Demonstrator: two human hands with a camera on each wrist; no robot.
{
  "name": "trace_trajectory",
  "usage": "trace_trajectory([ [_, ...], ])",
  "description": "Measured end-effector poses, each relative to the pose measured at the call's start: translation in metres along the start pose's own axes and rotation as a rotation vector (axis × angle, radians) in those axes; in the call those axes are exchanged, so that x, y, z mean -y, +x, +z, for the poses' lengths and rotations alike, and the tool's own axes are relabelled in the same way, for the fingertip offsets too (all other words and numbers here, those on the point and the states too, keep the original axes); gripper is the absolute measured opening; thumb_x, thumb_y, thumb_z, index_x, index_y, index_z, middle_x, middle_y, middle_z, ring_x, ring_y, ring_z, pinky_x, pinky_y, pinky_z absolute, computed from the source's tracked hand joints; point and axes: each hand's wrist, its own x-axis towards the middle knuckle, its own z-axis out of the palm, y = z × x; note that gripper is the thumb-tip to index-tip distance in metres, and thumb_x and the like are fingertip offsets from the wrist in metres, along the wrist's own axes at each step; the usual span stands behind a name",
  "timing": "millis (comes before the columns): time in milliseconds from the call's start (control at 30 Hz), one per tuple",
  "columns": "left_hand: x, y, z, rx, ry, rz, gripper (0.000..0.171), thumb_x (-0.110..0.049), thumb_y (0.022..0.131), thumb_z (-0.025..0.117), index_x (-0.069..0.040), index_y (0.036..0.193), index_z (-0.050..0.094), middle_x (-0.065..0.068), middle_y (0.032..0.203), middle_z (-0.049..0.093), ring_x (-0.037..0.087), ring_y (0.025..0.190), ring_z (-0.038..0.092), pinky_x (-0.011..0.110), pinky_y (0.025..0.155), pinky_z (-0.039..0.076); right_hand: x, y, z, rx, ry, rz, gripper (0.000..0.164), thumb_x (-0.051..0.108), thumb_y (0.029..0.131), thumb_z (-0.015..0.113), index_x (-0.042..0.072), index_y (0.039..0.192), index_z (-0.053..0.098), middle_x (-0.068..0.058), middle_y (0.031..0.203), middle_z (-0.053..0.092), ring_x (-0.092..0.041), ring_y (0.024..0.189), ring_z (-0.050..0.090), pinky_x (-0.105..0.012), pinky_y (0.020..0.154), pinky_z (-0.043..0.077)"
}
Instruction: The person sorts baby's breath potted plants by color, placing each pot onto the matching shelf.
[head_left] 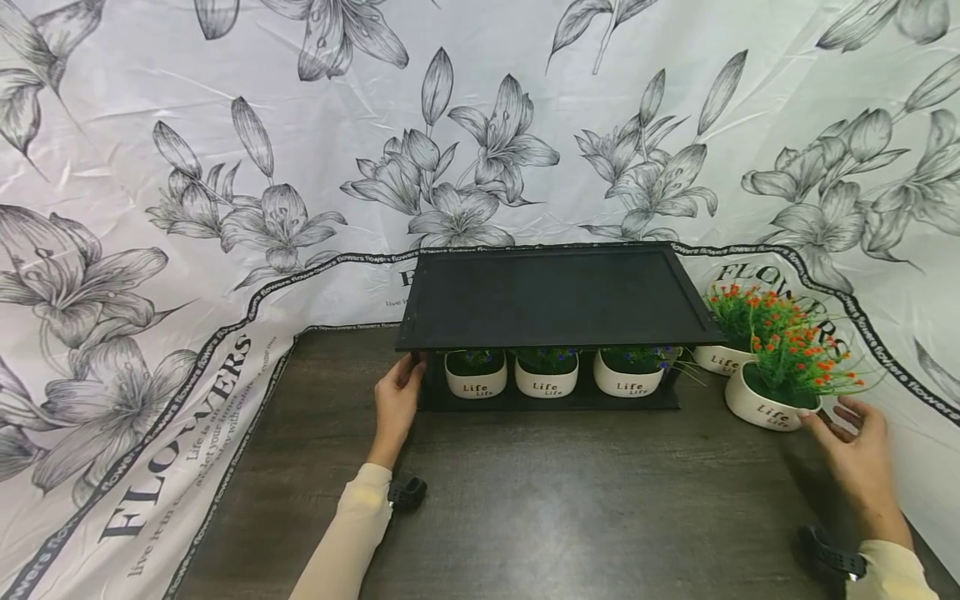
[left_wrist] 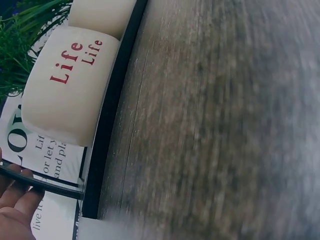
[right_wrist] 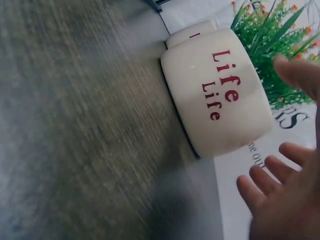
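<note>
A low black shelf with a flat top stands at the back of the table. On its lower board sit white pots marked "Life", a left one, a middle one and a right one, with green plants and small blue flowers. My left hand grips the shelf's left side, its fingers behind a thin black upright in the left wrist view. Beside a white pot of orange flowers, my right hand spreads its fingers; the right wrist view shows the palm apart from the pot.
Another white pot with orange flowers stands behind the front one, by the shelf's right end. Dark wood-grain table extends toward me. A white cloth printed with lilies hangs behind and along both sides.
</note>
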Motion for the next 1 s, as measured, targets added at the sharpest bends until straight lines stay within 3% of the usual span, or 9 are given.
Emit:
trace_trajectory([
  [33, 0.0, 0.0, 0.0, 0.001, 0.008, -0.003, 0.034, -0.018, 0.105, 0.071, -0.002, 0.135, 0.072, 0.017, 0.129, 0.076, 0.035, 0.118, 0.074, 0.011, 0.092, 0.055, -0.003, 0.002, 0.002, 0.065, 0.017, -0.014, 0.08, 0.037, 0.105, 0.065, 0.014, 0.167, 0.021, -0.02, 0.168, 0.031, -0.027, 0.152, 0.044, -0.024, 0.122, 0.037],
  [100, -0.001, 0.0, 0.001, 0.002, 0.027, -0.008, 0.035, -0.021, 0.106, 0.07, -0.003, 0.136, 0.072, 0.016, 0.13, 0.076, 0.034, 0.118, 0.075, 0.022, 0.095, 0.059, -0.008, 0.008, 0.007, 0.179, 0.053, -0.084, 0.091, 0.033, 0.107, 0.063, 0.017, 0.172, 0.0, -0.018, 0.179, 0.004, -0.035, 0.166, 0.016, -0.03, 0.133, 0.018],
  [133, -0.001, 0.0, 0.002, -0.002, 0.038, -0.008, 0.035, -0.021, 0.106, 0.07, -0.004, 0.136, 0.072, 0.016, 0.13, 0.076, 0.034, 0.117, 0.075, 0.028, 0.097, 0.06, -0.01, 0.012, 0.011, 0.216, 0.101, -0.125, 0.091, 0.027, 0.107, 0.063, 0.021, 0.172, -0.001, -0.013, 0.18, 0.005, -0.031, 0.167, 0.012, -0.031, 0.134, 0.015],
  [167, -0.001, -0.001, 0.002, -0.006, 0.043, -0.009, 0.036, -0.021, 0.105, 0.071, -0.003, 0.136, 0.072, 0.016, 0.13, 0.076, 0.034, 0.117, 0.075, 0.035, 0.098, 0.061, -0.012, 0.015, 0.014, 0.238, 0.121, -0.175, 0.091, 0.021, 0.107, 0.064, 0.025, 0.172, 0.0, -0.008, 0.18, 0.01, -0.022, 0.167, 0.014, -0.023, 0.131, 0.016],
  [300, -0.001, -0.001, 0.003, -0.019, 0.05, -0.008, 0.036, -0.02, 0.105, 0.071, -0.003, 0.136, 0.072, 0.017, 0.13, 0.076, 0.035, 0.115, 0.076, 0.052, 0.1, 0.059, -0.016, 0.027, 0.027, 0.225, 0.197, -0.348, 0.1, -0.003, 0.096, 0.074, 0.033, 0.17, 0.017, 0.014, 0.165, 0.036, 0.004, 0.145, 0.039, -0.001, 0.105, 0.033],
  [400, 0.0, -0.001, 0.003, -0.023, 0.049, -0.001, 0.034, -0.02, 0.105, 0.071, -0.004, 0.134, 0.073, 0.015, 0.128, 0.077, 0.035, 0.115, 0.076, 0.049, 0.099, 0.06, -0.016, 0.03, 0.033, 0.174, 0.193, -0.372, 0.107, -0.007, 0.09, 0.079, 0.035, 0.169, 0.02, 0.021, 0.158, 0.038, 0.006, 0.137, 0.043, -0.001, 0.098, 0.035],
  [633, 0.003, -0.001, 0.002, -0.036, 0.053, 0.017, 0.033, -0.02, 0.104, 0.072, -0.006, 0.133, 0.074, 0.013, 0.127, 0.078, 0.032, 0.116, 0.076, 0.026, 0.095, 0.059, -0.017, 0.031, 0.037, 0.116, 0.129, -0.337, 0.104, 0.003, 0.088, 0.086, 0.037, 0.167, 0.028, 0.029, 0.145, 0.041, 0.012, 0.125, 0.042, 0.001, 0.092, 0.032],
  [833, 0.003, -0.002, 0.001, -0.022, 0.038, 0.019, 0.034, -0.021, 0.105, 0.071, -0.004, 0.134, 0.073, 0.016, 0.13, 0.076, 0.033, 0.119, 0.074, 0.035, 0.099, 0.06, -0.014, 0.031, 0.041, 0.071, 0.167, -0.384, 0.109, -0.004, 0.079, 0.091, 0.032, 0.165, 0.036, 0.024, 0.148, 0.046, 0.008, 0.133, 0.043, 0.001, 0.1, 0.03],
  [1000, 0.004, -0.002, 0.001, -0.003, 0.007, 0.021, 0.034, -0.021, 0.106, 0.07, -0.003, 0.135, 0.072, 0.017, 0.132, 0.075, 0.034, 0.122, 0.073, 0.026, 0.099, 0.058, -0.015, 0.03, 0.045, 0.083, 0.178, -0.305, 0.118, 0.0, 0.082, 0.091, 0.04, 0.167, 0.02, 0.023, 0.158, 0.036, 0.003, 0.146, 0.034, -0.003, 0.114, 0.022],
])
